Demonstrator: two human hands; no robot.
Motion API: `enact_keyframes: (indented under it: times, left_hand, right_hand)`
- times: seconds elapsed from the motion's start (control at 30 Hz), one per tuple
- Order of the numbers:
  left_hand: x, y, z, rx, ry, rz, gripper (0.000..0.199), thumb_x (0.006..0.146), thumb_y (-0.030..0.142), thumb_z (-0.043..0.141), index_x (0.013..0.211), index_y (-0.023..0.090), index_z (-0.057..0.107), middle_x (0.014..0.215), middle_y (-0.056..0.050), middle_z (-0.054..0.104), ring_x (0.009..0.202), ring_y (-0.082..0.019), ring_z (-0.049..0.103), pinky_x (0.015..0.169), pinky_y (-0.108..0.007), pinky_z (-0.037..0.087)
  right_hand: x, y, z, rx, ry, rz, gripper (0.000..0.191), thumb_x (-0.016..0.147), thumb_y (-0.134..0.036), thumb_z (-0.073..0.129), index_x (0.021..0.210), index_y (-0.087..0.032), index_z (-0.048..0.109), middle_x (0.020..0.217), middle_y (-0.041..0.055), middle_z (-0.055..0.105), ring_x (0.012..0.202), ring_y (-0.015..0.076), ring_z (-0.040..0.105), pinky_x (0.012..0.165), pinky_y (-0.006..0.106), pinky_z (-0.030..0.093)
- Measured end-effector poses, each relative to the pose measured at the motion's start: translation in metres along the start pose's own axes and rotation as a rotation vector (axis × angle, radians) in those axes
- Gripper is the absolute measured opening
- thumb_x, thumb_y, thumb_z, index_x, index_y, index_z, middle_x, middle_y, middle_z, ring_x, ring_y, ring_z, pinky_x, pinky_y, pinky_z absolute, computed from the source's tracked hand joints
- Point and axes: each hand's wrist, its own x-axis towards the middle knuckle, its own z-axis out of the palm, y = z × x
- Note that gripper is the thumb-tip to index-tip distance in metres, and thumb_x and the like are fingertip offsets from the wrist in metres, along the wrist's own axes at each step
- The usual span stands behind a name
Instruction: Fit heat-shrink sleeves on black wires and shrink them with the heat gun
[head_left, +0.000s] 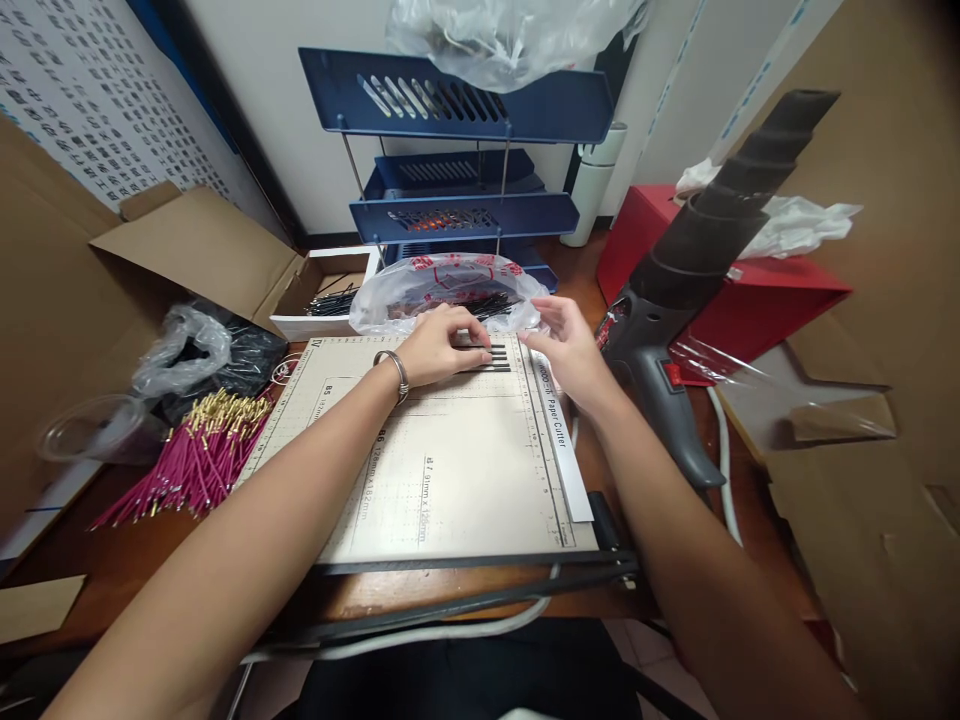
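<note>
A cream paper cutter (480, 500) with printed size grids lies flat in front of me. Several short black tube pieces (498, 367) sit in parallel near its upper right corner. My left hand (442, 348), a metal bangle at the wrist, rests on the board; thumb and forefinger close on the end of one piece. At the top end of the white "Paper Cutter" strip (561, 440) is my right hand (571, 352), its thumb and fingers apart with nothing visible between them. Behind both hands, a clear bag with red print (450, 285) holds dark thin pieces.
Magenta wires with gold ends (206, 450) lie left, beside a clear plastic cup (97, 428). A grey heat blower (660, 350) stands close to my right forearm, before a red box (795, 295). Blue tiered trays (465, 215) and an open carton (202, 250) stand behind.
</note>
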Motion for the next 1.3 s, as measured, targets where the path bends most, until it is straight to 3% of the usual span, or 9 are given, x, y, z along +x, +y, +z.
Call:
enact_keyframes:
  times: [0.13, 0.23, 0.33, 0.47, 0.77, 0.87, 0.97, 1.1, 1.3]
  left_hand:
    - [0.000, -0.001, 0.001, -0.033, 0.033, -0.019, 0.017, 0.078, 0.034, 0.078, 0.084, 0.019, 0.075, 0.092, -0.003, 0.073, 0.092, -0.022, 0.056, 0.097, -0.040, 0.038]
    - [0.000, -0.002, 0.002, -0.071, 0.062, -0.040, 0.017, 0.078, 0.035, 0.076, 0.083, 0.019, 0.076, 0.092, -0.003, 0.073, 0.088, -0.021, 0.055, 0.090, -0.036, 0.040]
    - [-0.002, -0.003, 0.001, -0.101, 0.064, -0.049, 0.021, 0.080, 0.038, 0.072, 0.082, 0.018, 0.075, 0.089, -0.003, 0.072, 0.082, -0.019, 0.054, 0.083, -0.033, 0.040]
    - [-0.005, -0.003, -0.002, -0.115, 0.049, -0.055, 0.026, 0.081, 0.043, 0.070, 0.082, 0.017, 0.075, 0.083, -0.003, 0.071, 0.075, -0.017, 0.054, 0.078, -0.031, 0.040]
    - [-0.008, -0.003, -0.002, -0.136, 0.090, -0.069, 0.029, 0.081, 0.046, 0.069, 0.081, 0.017, 0.074, 0.079, -0.003, 0.071, 0.074, -0.017, 0.056, 0.074, -0.031, 0.040]
    - [-0.008, -0.005, -0.003, -0.174, 0.128, -0.078, 0.030, 0.081, 0.046, 0.067, 0.078, 0.017, 0.073, 0.079, -0.003, 0.071, 0.072, -0.017, 0.056, 0.073, -0.030, 0.041]
    - [-0.007, -0.007, -0.003, -0.198, 0.166, -0.087, 0.032, 0.082, 0.047, 0.066, 0.075, 0.017, 0.071, 0.080, -0.004, 0.072, 0.071, -0.016, 0.055, 0.072, -0.030, 0.042]
    - [-0.007, -0.008, -0.003, -0.192, 0.180, -0.103, 0.035, 0.082, 0.051, 0.066, 0.073, 0.017, 0.070, 0.077, -0.004, 0.071, 0.071, -0.017, 0.054, 0.070, -0.031, 0.041]
    - [-0.007, -0.009, -0.003, -0.163, 0.166, -0.093, 0.038, 0.082, 0.054, 0.064, 0.072, 0.018, 0.070, 0.077, -0.004, 0.071, 0.070, -0.017, 0.054, 0.069, -0.031, 0.041]
  right_hand:
    - [-0.031, -0.063, -0.014, -0.155, 0.056, -0.297, 0.030, 0.086, -0.031, 0.068, 0.114, -0.027, 0.062, 0.122, 0.0046, 0.070, 0.119, 0.0226, 0.067, 0.112, 0.048, 0.050]
    - [-0.069, -0.088, -0.037, -0.486, 0.260, -0.397, 0.026, 0.091, -0.031, 0.067, 0.117, -0.027, 0.068, 0.120, 0.0057, 0.073, 0.115, 0.0244, 0.069, 0.110, 0.048, 0.053]
    - [-0.103, -0.075, -0.062, -0.795, 0.398, -0.357, 0.035, 0.093, -0.034, 0.064, 0.126, -0.025, 0.070, 0.132, 0.0100, 0.073, 0.122, 0.0290, 0.069, 0.112, 0.053, 0.053]
    - [-0.123, -0.038, -0.083, -1.074, 0.325, -0.180, 0.054, 0.095, -0.036, 0.060, 0.145, -0.016, 0.060, 0.152, 0.0182, 0.060, 0.139, 0.0370, 0.059, 0.116, 0.058, 0.049]
    - [-0.118, -0.032, -0.084, -1.144, 0.273, -0.174, 0.046, 0.096, -0.029, 0.050, 0.138, -0.016, 0.065, 0.143, 0.0185, 0.066, 0.130, 0.0359, 0.064, 0.113, 0.058, 0.050]
    - [-0.112, -0.043, -0.074, -0.932, 0.376, -0.209, 0.038, 0.089, -0.040, 0.064, 0.118, -0.017, 0.073, 0.132, 0.0183, 0.069, 0.124, 0.0360, 0.064, 0.110, 0.061, 0.050]
    - [-0.096, -0.057, -0.060, -0.262, 0.458, -0.059, 0.036, 0.087, -0.054, 0.067, 0.102, -0.022, 0.071, 0.112, 0.0108, 0.073, 0.091, 0.0229, 0.069, 0.079, 0.042, 0.062]
    - [-0.063, -0.061, -0.059, 0.508, 0.193, 0.211, 0.050, 0.089, -0.067, 0.053, 0.099, -0.020, 0.068, 0.107, 0.0104, 0.072, 0.071, 0.0149, 0.059, 0.049, 0.025, 0.051]
    - [-0.034, -0.036, -0.074, 0.827, -0.112, 0.189, 0.036, 0.094, -0.050, 0.050, 0.108, -0.020, 0.065, 0.112, 0.0117, 0.071, 0.068, 0.0121, 0.055, 0.043, 0.018, 0.049]
